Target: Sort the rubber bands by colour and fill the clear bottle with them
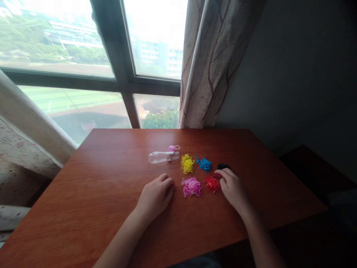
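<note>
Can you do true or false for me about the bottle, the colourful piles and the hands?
1. The yellow pile is by the mouth of the clear bottle. True.
2. The clear bottle is standing up. False: it lies on its side.
3. The blue pile is between the yellow pile and the black pile. True.
4. The left hand is touching the clear bottle. False: it is apart from it, beside the pink pile.
5. The right hand is by the red pile. True.
6. There are only three piles. False: there are five.
</note>
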A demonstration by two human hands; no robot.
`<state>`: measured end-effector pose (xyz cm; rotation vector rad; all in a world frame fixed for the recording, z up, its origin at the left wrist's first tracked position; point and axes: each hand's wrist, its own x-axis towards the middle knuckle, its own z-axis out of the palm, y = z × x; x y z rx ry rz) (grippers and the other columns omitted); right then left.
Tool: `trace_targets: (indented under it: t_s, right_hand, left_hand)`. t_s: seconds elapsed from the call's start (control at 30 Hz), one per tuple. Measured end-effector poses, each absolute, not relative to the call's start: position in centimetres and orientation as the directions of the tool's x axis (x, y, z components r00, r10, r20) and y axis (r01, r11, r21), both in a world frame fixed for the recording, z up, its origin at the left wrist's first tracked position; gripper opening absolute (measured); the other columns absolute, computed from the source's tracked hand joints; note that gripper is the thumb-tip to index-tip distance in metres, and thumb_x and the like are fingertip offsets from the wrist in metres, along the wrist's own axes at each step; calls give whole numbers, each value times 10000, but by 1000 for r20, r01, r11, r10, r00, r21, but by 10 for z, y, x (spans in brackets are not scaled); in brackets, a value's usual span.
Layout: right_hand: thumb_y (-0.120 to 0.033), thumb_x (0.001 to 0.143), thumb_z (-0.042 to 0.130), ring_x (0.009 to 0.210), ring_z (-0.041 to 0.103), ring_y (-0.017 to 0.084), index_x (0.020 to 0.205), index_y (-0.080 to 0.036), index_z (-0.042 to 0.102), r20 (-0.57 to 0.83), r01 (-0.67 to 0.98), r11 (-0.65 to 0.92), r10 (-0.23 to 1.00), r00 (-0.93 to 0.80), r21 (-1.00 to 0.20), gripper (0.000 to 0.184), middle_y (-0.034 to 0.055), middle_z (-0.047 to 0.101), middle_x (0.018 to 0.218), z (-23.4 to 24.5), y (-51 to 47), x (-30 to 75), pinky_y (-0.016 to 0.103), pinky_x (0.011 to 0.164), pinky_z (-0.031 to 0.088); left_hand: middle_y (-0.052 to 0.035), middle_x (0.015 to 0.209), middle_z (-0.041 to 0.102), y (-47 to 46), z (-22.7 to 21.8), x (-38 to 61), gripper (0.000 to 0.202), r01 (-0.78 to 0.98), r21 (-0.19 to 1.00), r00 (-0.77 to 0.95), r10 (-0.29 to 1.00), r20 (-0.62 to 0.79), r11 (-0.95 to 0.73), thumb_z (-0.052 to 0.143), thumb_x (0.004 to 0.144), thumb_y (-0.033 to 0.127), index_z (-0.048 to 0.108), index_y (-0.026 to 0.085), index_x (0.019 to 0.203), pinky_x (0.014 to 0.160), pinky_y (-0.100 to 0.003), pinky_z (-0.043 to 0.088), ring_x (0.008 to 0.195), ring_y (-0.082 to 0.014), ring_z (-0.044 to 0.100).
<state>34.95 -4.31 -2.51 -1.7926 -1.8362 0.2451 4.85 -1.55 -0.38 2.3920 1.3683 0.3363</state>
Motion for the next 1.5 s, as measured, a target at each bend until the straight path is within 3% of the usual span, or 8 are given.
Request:
trace_targets:
  t_s: [0.27, 0.37, 0.47, 0.77, 1.1, 1.37, 1.5]
  right_hand:
    - [-150, 872, 469, 894, 621, 191, 944, -210, 689, 292, 881, 173, 955, -41, -441, 239, 57, 662, 963, 3, 2, 333, 301, 840, 473]
    - [-172, 831, 583, 987, 575, 207, 988, -204, 680, 197, 926, 212, 968, -155, -312, 187, 69, 630, 1027, 6, 34, 320, 312, 890, 445]
    - [-212, 789, 660, 1043, 542, 214, 1066, -213, 653, 96, 937, 256, 966, -240, -237, 277, 69, 604, 1105, 2, 55, 310, 313, 904, 424]
    - [-142, 800, 588, 975, 531, 220, 949, -207, 649, 40, 959, 223, 975, -219, -174, 173, 74, 615, 993, -7, 62, 310, 310, 842, 404]
    - [-148, 812, 582, 958, 537, 207, 874, -195, 650, 71, 955, 214, 977, -203, -205, 103, 68, 602, 954, -6, 59, 311, 301, 850, 410]
    - [-15, 823, 465, 1049, 541, 177, 1127, -186, 644, 48, 908, 307, 951, -307, -284, 392, 70, 599, 1113, -1, 77, 283, 257, 915, 397]
    - [-8, 826, 469, 979, 571, 172, 1049, -193, 675, 1, 898, 326, 940, -341, -296, 355, 69, 617, 1065, 2, 82, 270, 246, 856, 404]
  left_hand:
    - [-26, 984, 628, -15, -4, 49, 203, 772, 438, 500, 866, 30, -460, 431, 948, 242, 634, 249, 947, 689, -254, 437, 834, -169, 649]
    - [-22, 985, 627, -14, -5, 48, 194, 769, 443, 500, 865, 31, -460, 437, 945, 240, 630, 250, 944, 689, -254, 434, 833, -166, 645]
    - [-23, 985, 626, -14, -6, 48, 192, 761, 458, 502, 864, 31, -459, 436, 946, 240, 627, 249, 945, 697, -254, 437, 837, -163, 641]
    - [-22, 990, 631, -15, -5, 48, 184, 763, 462, 496, 868, 27, -451, 439, 942, 241, 623, 253, 946, 687, -261, 432, 825, -163, 633]
    - [-17, 992, 624, -15, -7, 48, 188, 757, 466, 501, 865, 36, -458, 433, 949, 247, 620, 257, 956, 695, -253, 431, 831, -159, 633]
    - [-17, 991, 622, -15, -8, 48, 187, 752, 475, 498, 866, 45, -458, 429, 952, 243, 615, 255, 961, 710, -252, 436, 845, -159, 633]
    - [-17, 988, 621, -15, -10, 48, 191, 748, 474, 503, 863, 49, -464, 422, 955, 241, 612, 255, 967, 703, -253, 427, 842, -159, 630]
